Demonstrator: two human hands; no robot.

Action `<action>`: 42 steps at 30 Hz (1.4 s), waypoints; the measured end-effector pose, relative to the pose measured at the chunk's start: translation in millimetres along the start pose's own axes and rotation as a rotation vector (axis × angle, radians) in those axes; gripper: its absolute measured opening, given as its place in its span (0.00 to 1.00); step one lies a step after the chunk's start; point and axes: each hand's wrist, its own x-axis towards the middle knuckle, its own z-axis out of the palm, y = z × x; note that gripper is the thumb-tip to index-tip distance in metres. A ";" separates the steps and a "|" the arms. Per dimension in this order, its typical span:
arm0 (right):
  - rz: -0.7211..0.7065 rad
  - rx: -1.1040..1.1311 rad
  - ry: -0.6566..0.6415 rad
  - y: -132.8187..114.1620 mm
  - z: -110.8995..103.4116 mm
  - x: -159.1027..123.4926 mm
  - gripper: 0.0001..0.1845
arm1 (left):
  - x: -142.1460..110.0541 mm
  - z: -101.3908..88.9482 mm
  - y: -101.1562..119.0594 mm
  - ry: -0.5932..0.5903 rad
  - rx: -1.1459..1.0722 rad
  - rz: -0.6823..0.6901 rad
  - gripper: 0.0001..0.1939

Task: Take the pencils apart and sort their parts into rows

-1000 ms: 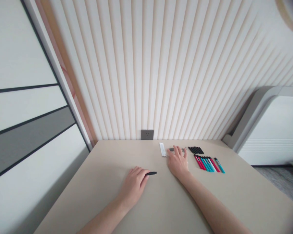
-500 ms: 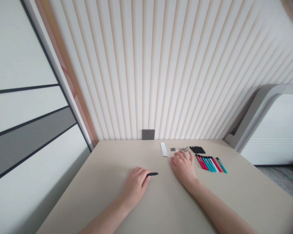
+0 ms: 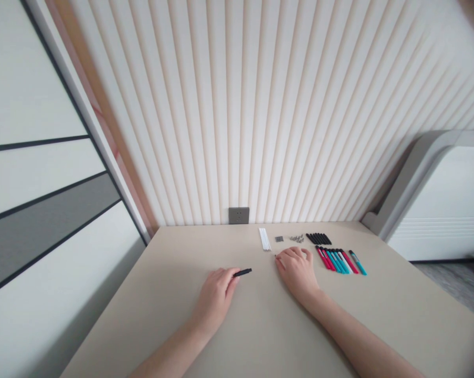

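My left hand (image 3: 216, 292) rests on the beige table (image 3: 260, 336) with its fingers closed on a short black pen part (image 3: 242, 272) that sticks out to the right. My right hand (image 3: 296, 269) lies a little to the right, fingers curled and pinched together on something too small to make out. Just beyond it lie a bundle of white refills (image 3: 264, 239), a small grey piece (image 3: 279, 239) and a heap of tiny metal springs (image 3: 297, 238).
A row of black pen parts (image 3: 318, 239) and a row of red, teal and white pen barrels (image 3: 340, 261) lie at the right. A grey wall socket (image 3: 239, 215) sits in the slatted wall behind the table. A white padded unit (image 3: 437, 210) stands at far right.
My right hand has drawn back from the small parts near the refills toward me, its fingers curling shut. My left hand has lifted the black part slightly.
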 end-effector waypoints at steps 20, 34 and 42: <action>-0.385 0.468 0.119 -27.4 -8.5 -9.6 0.15 | 2.0 -3.2 4.4 -0.055 -0.026 0.001 0.09; -0.458 0.424 0.172 -32.1 -12.1 -10.9 0.15 | 2.5 -3.4 5.6 -0.079 -0.061 0.035 0.09; -0.484 0.393 0.179 -31.0 -14.8 -11.1 0.15 | 2.2 -3.2 7.7 -0.064 -0.068 0.063 0.08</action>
